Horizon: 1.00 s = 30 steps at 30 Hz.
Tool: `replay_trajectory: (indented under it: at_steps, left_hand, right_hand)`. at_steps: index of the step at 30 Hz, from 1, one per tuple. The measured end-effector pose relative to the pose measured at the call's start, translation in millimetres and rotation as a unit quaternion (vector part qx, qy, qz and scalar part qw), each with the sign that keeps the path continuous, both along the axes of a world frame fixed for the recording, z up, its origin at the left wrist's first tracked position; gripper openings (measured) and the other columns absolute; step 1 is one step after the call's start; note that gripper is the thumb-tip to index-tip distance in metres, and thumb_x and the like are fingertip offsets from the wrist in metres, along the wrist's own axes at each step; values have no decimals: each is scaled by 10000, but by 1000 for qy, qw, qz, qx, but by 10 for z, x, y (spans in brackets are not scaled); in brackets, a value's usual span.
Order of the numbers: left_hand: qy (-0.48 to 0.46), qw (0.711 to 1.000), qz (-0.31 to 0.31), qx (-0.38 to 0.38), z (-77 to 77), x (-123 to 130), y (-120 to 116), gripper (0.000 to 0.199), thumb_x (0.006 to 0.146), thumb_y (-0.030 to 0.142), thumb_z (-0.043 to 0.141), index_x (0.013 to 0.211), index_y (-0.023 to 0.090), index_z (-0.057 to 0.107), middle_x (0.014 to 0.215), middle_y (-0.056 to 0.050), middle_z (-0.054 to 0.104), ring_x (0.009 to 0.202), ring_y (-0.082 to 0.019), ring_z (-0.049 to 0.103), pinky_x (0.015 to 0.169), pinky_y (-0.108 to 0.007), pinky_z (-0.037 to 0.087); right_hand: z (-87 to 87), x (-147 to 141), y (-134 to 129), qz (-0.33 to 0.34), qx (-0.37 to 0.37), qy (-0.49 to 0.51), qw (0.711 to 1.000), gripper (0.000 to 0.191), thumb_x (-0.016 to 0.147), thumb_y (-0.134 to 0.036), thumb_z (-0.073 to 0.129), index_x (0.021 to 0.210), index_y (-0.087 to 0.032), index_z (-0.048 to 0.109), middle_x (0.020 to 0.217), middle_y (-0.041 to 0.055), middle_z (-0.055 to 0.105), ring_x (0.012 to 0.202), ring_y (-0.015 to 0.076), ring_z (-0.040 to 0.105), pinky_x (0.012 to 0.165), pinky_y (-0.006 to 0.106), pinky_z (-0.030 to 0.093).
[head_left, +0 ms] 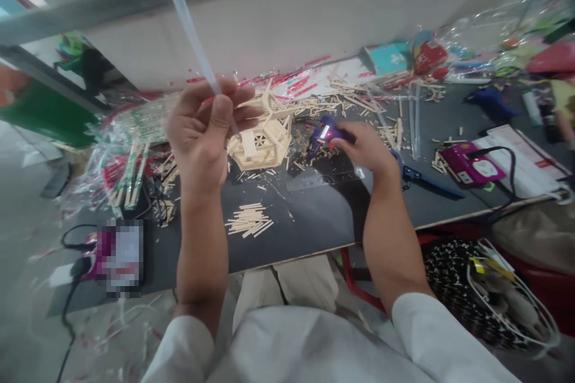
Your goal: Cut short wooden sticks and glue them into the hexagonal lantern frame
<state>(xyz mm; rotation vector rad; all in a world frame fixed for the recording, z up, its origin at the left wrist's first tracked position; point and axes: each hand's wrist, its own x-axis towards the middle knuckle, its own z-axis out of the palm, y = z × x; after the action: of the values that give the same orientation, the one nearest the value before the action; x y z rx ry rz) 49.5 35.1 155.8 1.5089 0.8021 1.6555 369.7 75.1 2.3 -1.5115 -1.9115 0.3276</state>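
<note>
Gripping the translucent stick (188,21) between thumb and fingers, my left hand (202,140) held the stick's long axis slanting up and leftward from the grip. My right hand (371,146) was closed on the blue glue gun (322,134), rightward of that grip. The wooden model (256,160) lay between, nearer the left hand.

Dark table (314,215); loose sticks (250,219), wooden model (260,146), magenta box (477,164), blue scissors (431,182) on top.
</note>
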Motion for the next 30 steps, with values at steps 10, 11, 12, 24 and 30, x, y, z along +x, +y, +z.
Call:
replay_trajectory:
  at_steps: [10,11,12,24,30]
  left_hand:
    - [49,992,-112,-34,-340,306,231,134,924,268,870,858,223,762,911,-30,788,736,-180,800,516,-253,602]
    - [60,991,-114,-39,-360,312,250,113,912,238,870,858,226,772,899,-30,789,721,-172,786,521,-253,601]
    - [76,990,-108,-49,-375,316,264,92,905,217,871,874,230,785,890,-30,792,717,-169,775,538,-257,606]
    - [163,975,-88,-126,-408,301,328,142,843,129,892,858,180,760,759,6,711,774,-204,793,617,-260,650]
    - [212,967,-102,-95,-364,247,289,93,896,106,820,848,156,757,750,-15,736,651,-143,718,464,-185,525]
  right_hand:
    - [150,-367,-67,180,-55,216,958,757,681,-924,831,915,-205,817,827,38,733,745,184,625,724,328,511]
    - [150,-407,-66,199,-57,223,953,742,659,-906,862,904,-206,824,824,36,731,737,179,619,720,328,503]
    - [150,-446,-68,215,-58,226,949,727,648,-889,883,900,-209,834,826,36,732,734,176,616,716,330,496]
    - [185,-736,-151,291,-39,204,934,608,726,-812,895,964,-252,892,762,10,682,729,167,607,725,327,484]
    - [150,-698,-117,301,-20,197,933,614,710,-797,909,974,-243,891,770,18,707,745,161,599,733,321,476]
